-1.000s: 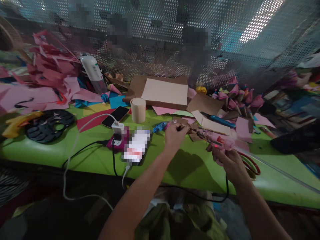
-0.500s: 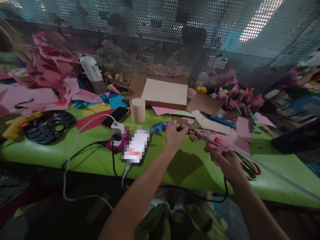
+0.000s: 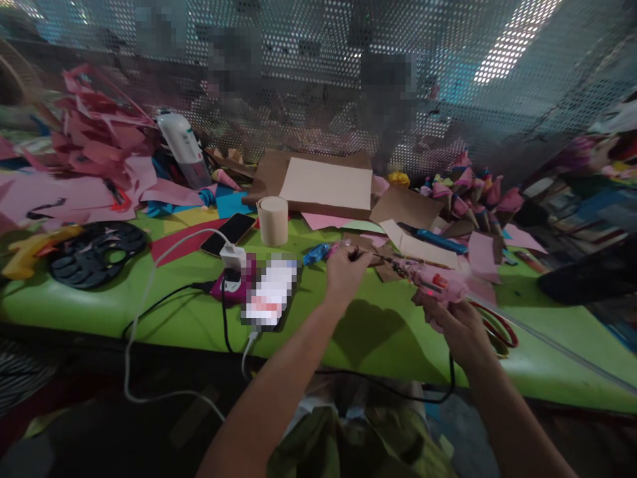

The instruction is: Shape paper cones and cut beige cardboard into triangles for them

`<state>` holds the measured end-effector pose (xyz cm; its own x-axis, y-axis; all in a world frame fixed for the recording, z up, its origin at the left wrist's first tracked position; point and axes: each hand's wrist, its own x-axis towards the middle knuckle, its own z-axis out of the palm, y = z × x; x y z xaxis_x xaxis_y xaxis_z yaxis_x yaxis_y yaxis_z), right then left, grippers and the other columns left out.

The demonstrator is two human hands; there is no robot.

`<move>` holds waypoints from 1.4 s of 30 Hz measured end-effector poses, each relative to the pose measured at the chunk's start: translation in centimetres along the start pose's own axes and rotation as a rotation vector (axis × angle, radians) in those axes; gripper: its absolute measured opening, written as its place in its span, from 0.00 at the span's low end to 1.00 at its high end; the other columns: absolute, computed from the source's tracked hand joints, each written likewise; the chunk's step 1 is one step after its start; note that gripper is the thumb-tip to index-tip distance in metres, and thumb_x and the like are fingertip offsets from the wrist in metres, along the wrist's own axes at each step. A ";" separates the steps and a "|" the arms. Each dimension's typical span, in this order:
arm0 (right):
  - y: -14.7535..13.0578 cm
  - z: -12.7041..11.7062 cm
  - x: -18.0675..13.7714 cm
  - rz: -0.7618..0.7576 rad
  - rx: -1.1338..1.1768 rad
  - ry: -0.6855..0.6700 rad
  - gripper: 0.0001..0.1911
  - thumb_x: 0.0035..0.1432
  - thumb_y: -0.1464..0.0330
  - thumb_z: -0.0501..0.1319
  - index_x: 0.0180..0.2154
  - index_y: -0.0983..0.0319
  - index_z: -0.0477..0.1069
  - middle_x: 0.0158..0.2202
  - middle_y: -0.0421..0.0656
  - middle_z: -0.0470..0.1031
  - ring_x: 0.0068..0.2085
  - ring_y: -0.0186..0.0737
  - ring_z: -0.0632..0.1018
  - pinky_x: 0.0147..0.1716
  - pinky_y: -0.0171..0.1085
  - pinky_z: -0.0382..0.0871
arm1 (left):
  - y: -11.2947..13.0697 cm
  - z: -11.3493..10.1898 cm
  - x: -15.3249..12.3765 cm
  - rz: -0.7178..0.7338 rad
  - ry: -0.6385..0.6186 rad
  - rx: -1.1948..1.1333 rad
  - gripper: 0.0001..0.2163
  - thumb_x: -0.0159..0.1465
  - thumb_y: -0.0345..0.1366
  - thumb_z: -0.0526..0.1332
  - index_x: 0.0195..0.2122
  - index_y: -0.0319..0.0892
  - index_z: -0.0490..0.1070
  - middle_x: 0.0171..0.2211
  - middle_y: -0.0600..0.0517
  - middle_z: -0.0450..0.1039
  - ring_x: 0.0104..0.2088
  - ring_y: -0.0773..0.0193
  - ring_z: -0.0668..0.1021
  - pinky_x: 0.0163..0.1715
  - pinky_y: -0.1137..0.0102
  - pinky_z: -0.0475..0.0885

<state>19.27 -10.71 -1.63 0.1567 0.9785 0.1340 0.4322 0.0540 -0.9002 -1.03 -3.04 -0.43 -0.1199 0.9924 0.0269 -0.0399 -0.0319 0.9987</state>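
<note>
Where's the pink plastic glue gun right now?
In the head view, the pink plastic glue gun is right of centre, held in the right hand above the green table, its nozzle pointing toward the left hand.

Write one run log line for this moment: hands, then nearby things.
left hand: pinching something small, unclear | right hand: gripping pink glue gun | nearby: beige roll, dark phone

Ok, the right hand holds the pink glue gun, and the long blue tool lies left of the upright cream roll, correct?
Not quite: in the head view, the long blue tool lies right of the upright cream roll, not left. The right hand does hold the pink glue gun.
</note>
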 end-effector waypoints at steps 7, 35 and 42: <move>-1.2 1.1 -0.1 -0.026 0.016 -0.017 0.21 0.54 0.48 0.67 0.29 0.60 0.75 0.23 0.39 0.68 0.26 0.37 0.66 0.25 0.36 0.59 | 0.6 0.1 -0.1 -0.028 -0.028 0.007 0.10 0.58 0.29 0.65 0.20 0.40 0.73 0.20 0.57 0.70 0.26 0.67 0.69 0.32 0.71 0.64; 0.8 -1.3 0.1 -0.021 -0.057 0.045 0.25 0.54 0.45 0.66 0.26 0.61 0.77 0.20 0.40 0.70 0.23 0.38 0.69 0.22 0.37 0.61 | 0.1 -0.1 0.1 -0.007 0.005 -0.145 0.08 0.57 0.32 0.65 0.21 0.42 0.72 0.23 0.56 0.69 0.29 0.65 0.70 0.37 0.68 0.66; 0.4 -0.9 -0.1 -0.049 -0.055 0.056 0.24 0.56 0.46 0.65 0.24 0.59 0.75 0.19 0.40 0.70 0.23 0.38 0.69 0.22 0.36 0.61 | -0.1 -0.2 0.1 0.018 0.026 -0.137 0.08 0.58 0.33 0.65 0.22 0.42 0.72 0.25 0.56 0.70 0.31 0.65 0.71 0.39 0.68 0.67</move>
<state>20.25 -10.98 -1.61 0.1833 0.9622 0.2016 0.4882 0.0889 -0.8682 -1.23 -2.98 -0.53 -0.1470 0.9883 0.0419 -0.1722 -0.0673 0.9828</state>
